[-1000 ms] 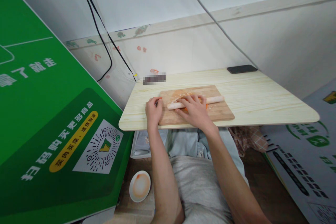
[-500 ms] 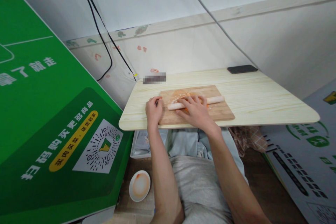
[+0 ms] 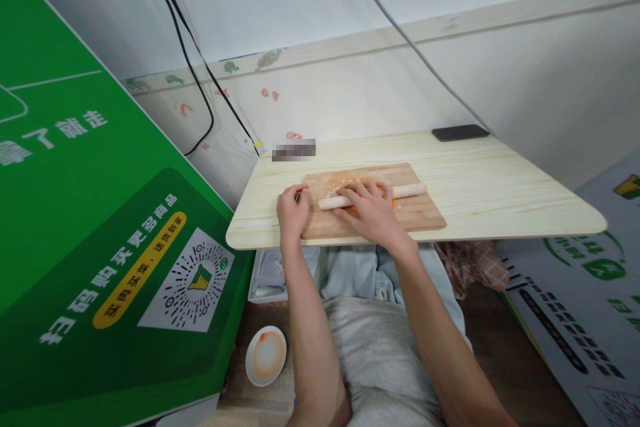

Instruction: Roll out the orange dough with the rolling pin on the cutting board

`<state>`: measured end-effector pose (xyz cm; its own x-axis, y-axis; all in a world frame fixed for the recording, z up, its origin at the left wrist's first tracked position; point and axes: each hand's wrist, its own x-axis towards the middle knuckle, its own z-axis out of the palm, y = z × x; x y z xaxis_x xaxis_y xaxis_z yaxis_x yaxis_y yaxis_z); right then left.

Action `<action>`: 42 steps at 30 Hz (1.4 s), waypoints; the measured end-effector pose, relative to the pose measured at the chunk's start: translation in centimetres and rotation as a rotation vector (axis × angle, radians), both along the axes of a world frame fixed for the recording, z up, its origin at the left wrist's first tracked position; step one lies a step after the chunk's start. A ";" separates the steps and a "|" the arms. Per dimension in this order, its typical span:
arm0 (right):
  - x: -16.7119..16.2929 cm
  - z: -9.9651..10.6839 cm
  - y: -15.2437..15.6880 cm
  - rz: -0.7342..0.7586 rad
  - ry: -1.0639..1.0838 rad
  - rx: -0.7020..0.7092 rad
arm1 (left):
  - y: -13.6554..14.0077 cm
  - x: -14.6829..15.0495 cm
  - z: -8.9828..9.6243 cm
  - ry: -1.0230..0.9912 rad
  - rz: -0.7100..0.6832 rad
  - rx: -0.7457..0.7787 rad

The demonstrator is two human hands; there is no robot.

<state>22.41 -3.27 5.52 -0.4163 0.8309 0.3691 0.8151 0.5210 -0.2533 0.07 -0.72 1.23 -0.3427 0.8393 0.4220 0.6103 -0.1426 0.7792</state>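
A pale wooden rolling pin [image 3: 410, 191] lies across a wooden cutting board [image 3: 425, 217], slanting slightly up to the right. My right hand [image 3: 373, 210] rests over the middle of the pin, with its fingers bent across it. Something orange [image 3: 353, 209] shows beneath the pin and hand; most of it is covered, so its kind is unclear. White and orange smears mark the board around it. At the board's left edge, my left hand [image 3: 293, 213] is closed with curled fingers. A small dark spot shows between those fingers, and what they hold, if anything, cannot be made out.
The board sits on a light wood-grain table [image 3: 510, 193] against the wall. A black phone [image 3: 460, 133] lies at the back right, and a blurred-out object [image 3: 293, 150] at the back left. Below left stands a stained white bowl [image 3: 266, 355]. A green panel [image 3: 65, 213] borders the left.
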 end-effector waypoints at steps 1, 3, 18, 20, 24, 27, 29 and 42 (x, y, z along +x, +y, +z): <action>0.0 0.0 0.0 0.002 -0.002 -0.003 | 0.0 0.0 0.0 -0.001 -0.001 0.002; 0.1 0.0 -0.1 0.009 -0.005 -0.005 | 0.0 -0.1 0.0 -0.001 -0.004 0.005; 0.1 -0.5 0.3 -0.005 0.003 0.040 | 0.0 0.1 0.1 -0.003 0.008 -0.001; 0.0 -0.5 0.3 -0.005 0.003 0.035 | 0.0 0.0 0.1 -0.005 0.005 -0.001; 0.0 -0.3 0.1 -0.007 0.008 0.025 | 0.0 0.0 0.0 -0.006 -0.002 0.003; -0.1 -0.2 0.0 -0.006 0.014 0.031 | 0.0 0.0 0.0 0.000 0.001 0.002; 0.0 -0.2 0.0 -0.003 0.019 0.033 | 0.1 0.0 -0.1 0.004 0.003 -0.002; 0.1 -0.1 -0.1 0.002 0.014 0.013 | 0.1 -0.1 -0.1 0.001 -0.001 0.003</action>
<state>22.46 -3.35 5.43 -0.4124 0.8253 0.3858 0.8106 0.5257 -0.2580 -0.03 -0.67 1.08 -0.3413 0.8385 0.4248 0.6112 -0.1454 0.7780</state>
